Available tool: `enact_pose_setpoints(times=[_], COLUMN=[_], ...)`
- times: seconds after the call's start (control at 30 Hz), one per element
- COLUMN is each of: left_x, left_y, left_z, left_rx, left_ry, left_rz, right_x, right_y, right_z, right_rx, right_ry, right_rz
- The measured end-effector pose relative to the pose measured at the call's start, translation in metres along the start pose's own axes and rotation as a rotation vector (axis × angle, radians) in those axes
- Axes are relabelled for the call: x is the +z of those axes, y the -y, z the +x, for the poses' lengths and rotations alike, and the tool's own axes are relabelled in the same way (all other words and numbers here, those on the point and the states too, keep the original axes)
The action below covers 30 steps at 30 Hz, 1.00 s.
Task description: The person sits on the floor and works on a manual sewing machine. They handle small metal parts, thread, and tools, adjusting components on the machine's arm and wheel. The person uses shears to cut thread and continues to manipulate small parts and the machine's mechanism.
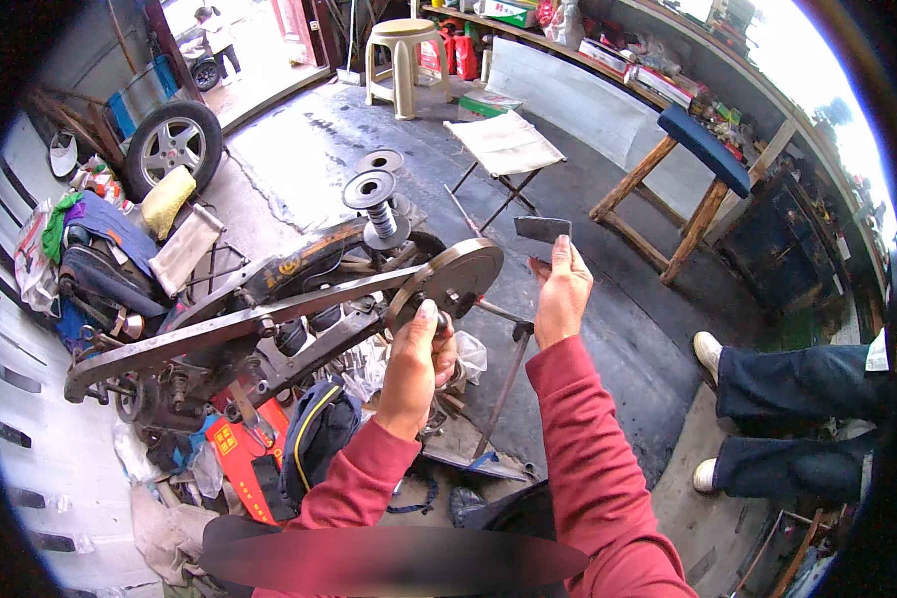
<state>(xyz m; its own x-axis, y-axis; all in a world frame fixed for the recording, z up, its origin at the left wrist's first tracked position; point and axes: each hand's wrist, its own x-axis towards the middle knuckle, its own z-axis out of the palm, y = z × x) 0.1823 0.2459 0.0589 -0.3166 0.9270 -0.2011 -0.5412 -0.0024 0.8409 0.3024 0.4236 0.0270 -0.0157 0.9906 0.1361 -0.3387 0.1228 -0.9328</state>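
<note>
At two o'clock from the wheel [476, 267], the right hand [562, 291] pinches the dark plate [541, 229]; at seven, the left hand [416, 371] clamps its grip on a knob [443, 319]. Keep plate and rim apart.

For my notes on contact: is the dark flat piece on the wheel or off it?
Off it: the right hand holds the dark flat piece beside the wheel, floor showing between.

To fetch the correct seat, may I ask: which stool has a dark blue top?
The wooden-legged stool on the right; the plastic stool and the folding stool beyond the right hand have pale seats.
</note>
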Motion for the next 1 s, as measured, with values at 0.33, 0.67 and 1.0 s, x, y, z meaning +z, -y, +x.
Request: enact_pose_setpoints(times=[0.33, 0.67, 1.0], left_x=[0.024, 0.052, -0.047], left_y=[-0.007, 0.056, 0.147], left_z=[0.018, 0.101, 0.075], left_rx=[0.018, 0.175, 0.311], left_ry=[0.042, -0.047, -0.128], left_rz=[0.020, 0.339, 1.032], right_x=[0.030, 0.012, -0.002], right_y=[0.002, 0.015, -0.009], right_z=[-0.031, -0.014, -0.008], right_rx=[-0.126, 0.012, -0.070], right_ry=[0.059, 0.234, 0.261], right_rz=[-0.376, -0.192, -0.256])
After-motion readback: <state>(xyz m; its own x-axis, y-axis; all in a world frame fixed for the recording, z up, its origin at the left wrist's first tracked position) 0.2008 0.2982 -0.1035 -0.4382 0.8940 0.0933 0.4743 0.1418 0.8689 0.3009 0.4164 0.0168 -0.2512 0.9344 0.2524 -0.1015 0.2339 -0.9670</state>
